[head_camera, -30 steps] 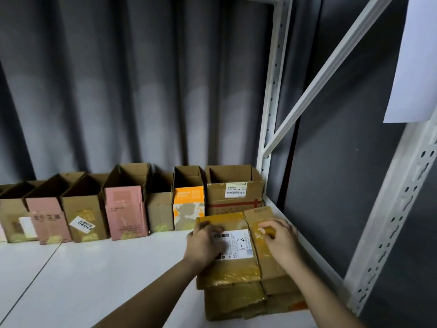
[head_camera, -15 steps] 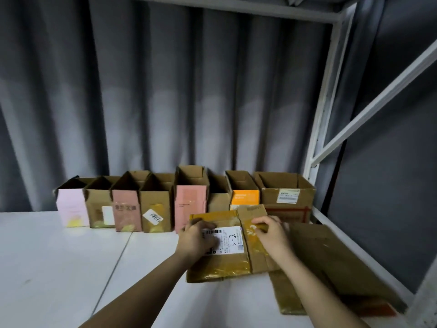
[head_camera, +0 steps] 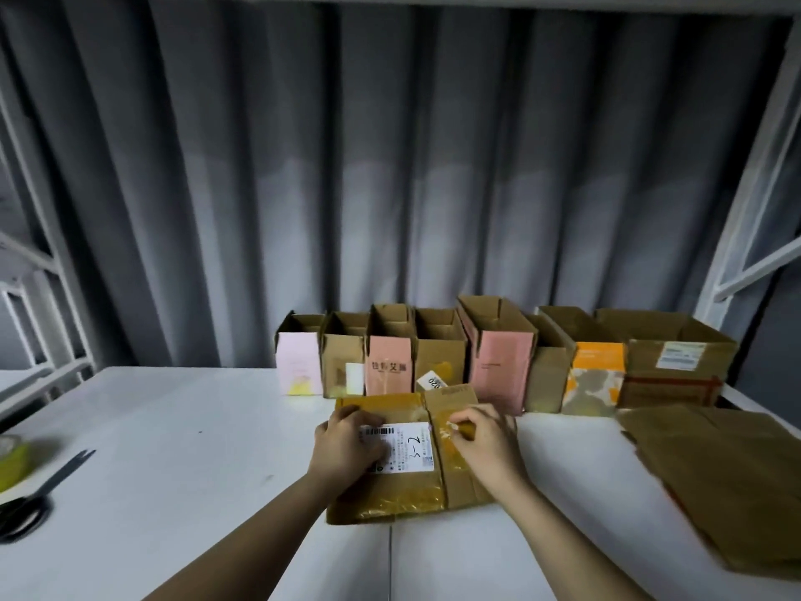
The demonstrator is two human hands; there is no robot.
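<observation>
A flattened box [head_camera: 390,496], brown cardboard largely wrapped in yellow tape [head_camera: 453,455], is seen lying flat on the white bench [head_camera: 195,427], near the front edge and about mid-frame. It is held by both grips. The left grip [head_camera: 346,444] is laid over the box's left edge, fingers curled down onto the white shipping label [head_camera: 411,446], whose left part is covered. The right grip [head_camera: 485,440] is closed in a pinch, thumb and fingertips nipping a bit of the tape just right of the label. A row of open boxes [head_camera: 437,353] is lined up behind, against the grey curtain [head_camera: 390,167]; a pink box [head_camera: 503,370] and an orange-printed box [head_camera: 598,370] are included, both just beyond the held box. A stack of flattened cardboard [head_camera: 728,483] is piled to the right, apart from the box. Scissors [head_camera: 43,492] and a yellow-green tape roll [head_camera: 11,459] are seen at the far left edge of the bench, well apart from both grips. White rack uprights [head_camera: 745,188] are seen at the right side.
</observation>
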